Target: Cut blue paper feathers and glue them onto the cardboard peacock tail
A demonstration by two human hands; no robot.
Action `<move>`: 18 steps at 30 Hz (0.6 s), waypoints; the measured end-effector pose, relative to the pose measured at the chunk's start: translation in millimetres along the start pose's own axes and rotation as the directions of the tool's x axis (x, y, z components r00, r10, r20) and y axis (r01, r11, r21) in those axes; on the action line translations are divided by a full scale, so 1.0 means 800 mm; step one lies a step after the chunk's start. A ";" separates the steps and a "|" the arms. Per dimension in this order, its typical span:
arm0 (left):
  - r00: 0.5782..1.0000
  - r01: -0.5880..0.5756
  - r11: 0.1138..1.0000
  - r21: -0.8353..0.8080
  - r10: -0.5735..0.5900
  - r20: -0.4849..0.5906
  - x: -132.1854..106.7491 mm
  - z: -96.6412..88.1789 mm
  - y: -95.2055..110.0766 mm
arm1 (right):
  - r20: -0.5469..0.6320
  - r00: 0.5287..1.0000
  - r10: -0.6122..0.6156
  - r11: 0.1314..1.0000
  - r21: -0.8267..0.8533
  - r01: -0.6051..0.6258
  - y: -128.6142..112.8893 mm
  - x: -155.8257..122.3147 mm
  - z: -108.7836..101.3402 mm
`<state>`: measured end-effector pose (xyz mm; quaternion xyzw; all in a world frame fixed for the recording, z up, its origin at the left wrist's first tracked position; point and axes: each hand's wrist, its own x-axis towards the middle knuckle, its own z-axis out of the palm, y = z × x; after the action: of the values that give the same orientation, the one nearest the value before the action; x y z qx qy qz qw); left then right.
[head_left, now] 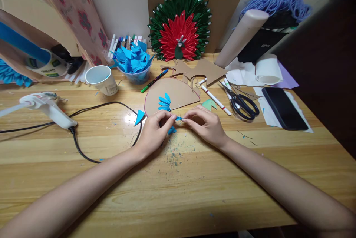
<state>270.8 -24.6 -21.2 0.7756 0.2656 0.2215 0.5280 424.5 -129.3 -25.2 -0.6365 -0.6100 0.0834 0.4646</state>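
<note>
My left hand (154,129) and my right hand (205,122) meet over the wooden table (178,186), both pinching a small folded blue paper piece (178,118) between their fingertips. Just beyond them lies a brown cardboard half-disc (178,93) with several blue paper petals (165,103) stuck on its near left part. A loose blue paper triangle (139,116) lies left of my left hand. Another blue scrap (171,131) shows under my left fingers.
A glue gun (48,107) with a black cord (91,113) lies at left. Behind are a paper cup (102,79), a bowl of blue paper pieces (135,63), markers (216,100), scissors (241,103), a phone (284,108) and a red-green paper peacock (180,26).
</note>
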 end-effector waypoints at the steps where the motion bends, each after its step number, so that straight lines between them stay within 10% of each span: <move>1: 1.000 -0.002 1.000 0.004 0.002 -0.005 0.000 0.000 0.000 | -0.003 1.000 -0.001 1.000 0.000 0.001 0.000 0.000 0.000; 18: 0.998 0.002 1.000 0.007 -0.001 -0.057 -0.001 0.000 0.002 | -0.026 0.999 -0.037 0.999 -0.032 0.037 -0.002 -0.002 0.000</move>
<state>270.2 -25.3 -20.0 0.7706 0.2819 0.2422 0.5178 423.0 -130.7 -25.2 -0.6333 -0.6167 0.0569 0.4641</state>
